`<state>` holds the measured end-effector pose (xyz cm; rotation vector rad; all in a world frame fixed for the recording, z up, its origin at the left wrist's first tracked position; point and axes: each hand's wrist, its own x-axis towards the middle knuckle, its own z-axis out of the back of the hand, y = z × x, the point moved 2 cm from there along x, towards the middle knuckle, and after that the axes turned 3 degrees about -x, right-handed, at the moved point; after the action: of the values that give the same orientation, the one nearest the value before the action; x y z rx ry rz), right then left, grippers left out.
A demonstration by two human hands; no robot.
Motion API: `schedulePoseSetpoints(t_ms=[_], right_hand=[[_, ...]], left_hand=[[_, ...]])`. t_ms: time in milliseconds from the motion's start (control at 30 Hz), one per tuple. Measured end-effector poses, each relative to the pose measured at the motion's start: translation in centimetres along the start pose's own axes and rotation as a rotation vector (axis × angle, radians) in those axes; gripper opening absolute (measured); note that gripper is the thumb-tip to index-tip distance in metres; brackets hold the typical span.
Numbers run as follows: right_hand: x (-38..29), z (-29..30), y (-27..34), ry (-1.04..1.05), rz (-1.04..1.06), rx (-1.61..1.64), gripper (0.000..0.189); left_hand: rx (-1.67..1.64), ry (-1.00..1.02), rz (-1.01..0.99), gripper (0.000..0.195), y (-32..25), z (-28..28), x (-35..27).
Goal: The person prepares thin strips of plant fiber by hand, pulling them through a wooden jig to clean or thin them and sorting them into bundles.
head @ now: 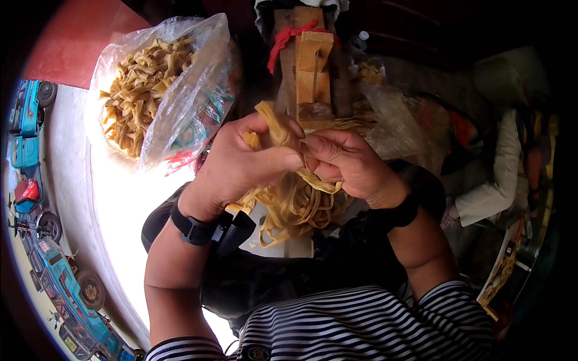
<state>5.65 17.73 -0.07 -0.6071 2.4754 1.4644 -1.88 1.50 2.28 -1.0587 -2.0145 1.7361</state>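
Observation:
Both of my hands meet at the middle of the view, above my lap. My left hand (239,162) holds a yellow-tan strip (271,122), apparently tofu skin, with a folded or knotted part between thumb and fingers. Pinched at that same strip are the thumb and fingertips of my right hand (356,164); one length hangs below them. The exact form of the fold is partly hidden by my fingers. Beneath the hands lies a loose heap of long, similar strips (302,210) on a pale surface. A clear plastic bag (180,110) at upper left holds many knotted pieces (144,90).
Ahead stands a wooden block fixture (314,67) tied with a red cloth (289,36). More flat strips (352,122) lie by its base. A plastic bottle (361,40) is behind it. On the right, another person's pale sleeve (492,180) shows. Blue vehicles (63,266) stand outside, left.

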Motion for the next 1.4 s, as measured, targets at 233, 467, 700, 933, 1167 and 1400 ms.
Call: schedulePoseSetpoints(t_ms=[233,467,700,933,1167,1400], right_hand=[[-0.6,3.4,2.1,-0.395,0.194,-0.378,0.023],[4.5,7.3,0.8,-0.840,0.302,-1.235,0.018],[3.9,6.8,1.9,-0.827,0.877,-1.111,0.016],[-2.4,2.4,8.8,-0.876,1.459,-0.474,0.013],[-5.0,5.5,10.0,-0.742,1.140,-0.615,0.022],[0.4,1.1,2.9,-0.052,1.086,-1.255,0.018]], left_hand=[[-0.060,-0.211,0.029,0.010,0.7,0.0,1.6],[0.589,-0.295,-0.139,0.016,6.6,1.3,8.5],[0.440,-0.373,-0.063,0.028,4.6,2.9,6.3],[0.082,-0.273,-0.413,0.028,-0.3,0.5,2.7],[0.359,-0.355,-0.312,0.031,-1.3,-0.3,1.6],[0.022,-0.132,0.129,0.028,2.7,-2.2,1.2]])
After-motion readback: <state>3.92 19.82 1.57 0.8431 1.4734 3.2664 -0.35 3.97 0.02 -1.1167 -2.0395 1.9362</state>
